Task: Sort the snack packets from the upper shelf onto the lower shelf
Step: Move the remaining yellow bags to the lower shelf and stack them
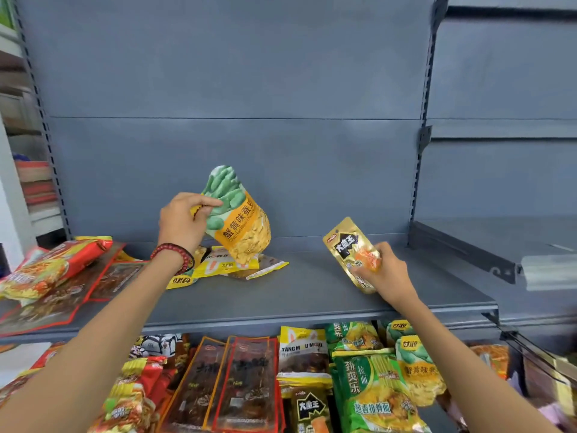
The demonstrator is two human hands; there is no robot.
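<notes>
Your left hand (182, 221) at 9 o'clock gripping a green-and-yellow packet (242, 221) (tilted), your right hand (386, 271) at 4 o'clock pinching a gold packet (351, 250) — both over the upper shelf (312, 292).

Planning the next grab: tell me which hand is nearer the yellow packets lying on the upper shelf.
Left. The left hand, gripping a green-and-orange bean packet, is just above the yellow packets; the right hand, holding a gold packet, is far off to their right.
</notes>
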